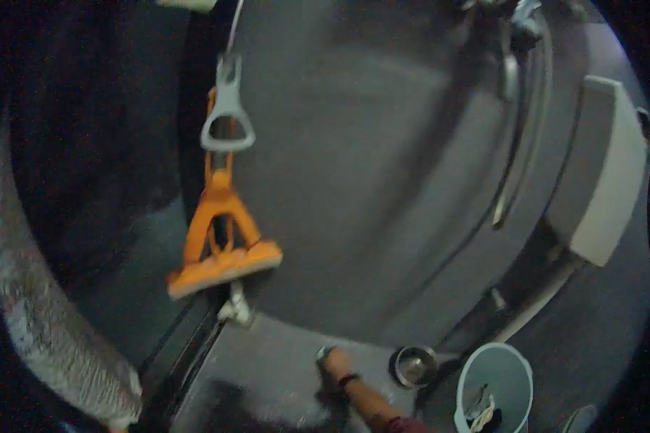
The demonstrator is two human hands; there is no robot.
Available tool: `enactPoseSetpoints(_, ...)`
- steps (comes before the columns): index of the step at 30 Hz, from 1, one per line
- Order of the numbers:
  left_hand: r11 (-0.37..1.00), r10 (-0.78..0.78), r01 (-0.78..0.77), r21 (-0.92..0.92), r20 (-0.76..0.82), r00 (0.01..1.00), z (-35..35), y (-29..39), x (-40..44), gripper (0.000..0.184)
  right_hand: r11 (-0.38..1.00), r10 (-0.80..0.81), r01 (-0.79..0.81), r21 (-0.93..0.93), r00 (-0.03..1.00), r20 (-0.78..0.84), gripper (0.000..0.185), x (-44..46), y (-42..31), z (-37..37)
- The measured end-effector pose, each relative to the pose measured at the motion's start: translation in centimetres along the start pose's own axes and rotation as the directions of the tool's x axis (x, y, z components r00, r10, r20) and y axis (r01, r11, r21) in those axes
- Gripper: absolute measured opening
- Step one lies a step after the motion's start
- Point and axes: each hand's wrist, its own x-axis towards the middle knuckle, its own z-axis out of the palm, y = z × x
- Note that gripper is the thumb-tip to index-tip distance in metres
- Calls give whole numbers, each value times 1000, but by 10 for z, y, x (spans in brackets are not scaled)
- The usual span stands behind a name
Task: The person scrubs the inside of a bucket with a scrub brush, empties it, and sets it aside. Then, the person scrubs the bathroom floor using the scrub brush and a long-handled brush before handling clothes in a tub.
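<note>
My right hand (336, 364), with a dark band at the wrist and a dark red sleeve, reaches over a grey surface (274, 343) at the bottom. Its fingers are closed around or against a small pale item (325, 353) too blurred to name. Just right of it is a round metal bowl (414, 366). I see no clear part of my left hand; a small orange-brown patch at the bottom left edge is too cut off to identify.
An orange sponge mop head (224, 267) with a grey handle piece (227, 130) stands left of centre. A pale bucket (495, 390) holding cloth-like items is lower right. A textured grey roll-like thing (50, 339) curves along the left; a white-sided block (610, 173) lies right.
</note>
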Motion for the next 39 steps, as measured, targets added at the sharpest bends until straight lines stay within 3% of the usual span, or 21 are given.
enactPoseSetpoints(1,1000,-7,7,10,-12,1000,-4,-2,-7,38,996,70,-68,-56,997,33,34,29,34,42)
enactPoseSetpoints(2,1000,-14,15,20,-32,999,-7,-2,-15,38,994,-93,91,-61,995,-44,41,20,36,54)
enactPoseSetpoints(4,999,-22,25,36,-100,995,-25,10,-23,38,969,-228,231,-91,973,39,46,-16,-14,64)
enactPoseSetpoints(6,997,-60,47,-59,-224,973,-49,45,-9,38,892,-451,449,60,871,195,46,-56,-58,80)
enactPoseSetpoints(7,985,-71,25,-173,-264,962,-54,68,-1,40,889,-457,448,94,860,227,46,-60,-67,94)
enactPoseSetpoints(9,952,-1,-79,-297,-259,966,-59,108,14,43,762,-616,646,49,699,364,44,-65,-72,116)
enactPoseSetpoints(11,887,99,-173,-427,-189,977,-43,139,27,43,913,-354,404,-55,853,383,44,-32,-78,94)
enactPoseSetpoints(13,797,142,-212,-565,-167,976,0,160,46,46,985,-165,149,93,966,201,49,2,-58,67)
enactPoseSetpoints(15,755,147,-190,-628,-121,982,30,178,72,51,990,-28,32,135,999,-32,50,30,-25,74)
enactPoseSetpoints(17,746,125,-141,-650,-72,990,54,196,106,53,995,-87,87,53,996,-7,49,21,-30,70)
enactPoseSetpoints(19,613,-40,14,-790,-13,999,79,208,138,52,980,-171,172,-101,985,20,49,7,-39,75)
enactPoseSetpoints(23,621,-96,153,-769,119,988,128,216,181,50,971,-231,231,-69,973,9,51,14,-32,91)
enactPoseSetpoints(25,753,-3,348,-559,526,850,141,217,193,51,981,-194,195,12,981,-6,47,23,-29,91)
enactPoseSetpoints(26,756,1,345,-556,528,849,145,221,195,51,982,-189,189,17,982,-5,47,26,-29,88)
enactPoseSetpoints(29,892,-201,337,-303,401,894,155,232,185,41,983,-181,182,34,983,-12,48,27,-26,88)
enactPoseSetpoints(30,894,-195,331,-301,405,893,157,234,183,41,971,-225,228,66,973,-52,46,27,-24,88)
enactPoseSetpoints(32,933,-215,270,-237,234,948,163,235,181,38,958,-259,268,98,961,-97,43,26,-22,88)
enactPoseSetpoints(35,949,-151,205,-240,223,963,165,236,179,33,946,-287,306,111,945,-159,40,25,-21,90)
enactPoseSetpoints(37,954,-126,179,-240,222,967,163,240,179,29,972,-227,229,47,973,-39,41,29,-22,92)
enactPoseSetpoints(39,958,-105,159,-238,223,969,163,242,176,25,980,-196,197,23,980,-30,40,29,-23,91)
